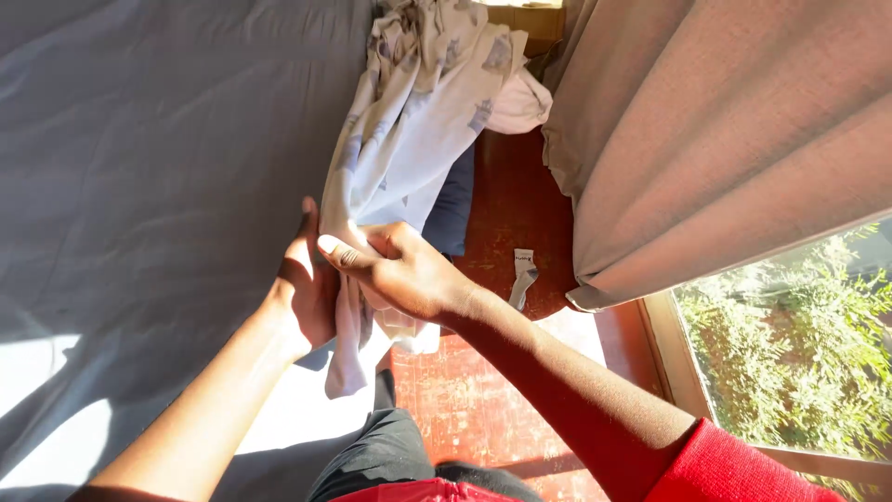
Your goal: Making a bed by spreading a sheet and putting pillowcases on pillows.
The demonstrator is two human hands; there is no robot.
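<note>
A white patterned cloth (418, 121) with small grey-blue prints hangs in a long bunch along the edge of a bed covered by a pale blue sheet (158, 167). My right hand (400, 270) is closed around the cloth's lower part, thumb pointing left. Behind the same bunch, my left hand (311, 288) presses against it next to the bed edge and grips it from the other side. The cloth's loose end (346, 372) dangles below both hands. The right arm wears a red sleeve.
A beige curtain (725, 130) hangs at the right beside a window with green foliage (799, 353) outside. Below lies a red floor (502, 214) with a small white scrap (524, 274) on it. A dark blue fabric (452, 204) shows behind the cloth.
</note>
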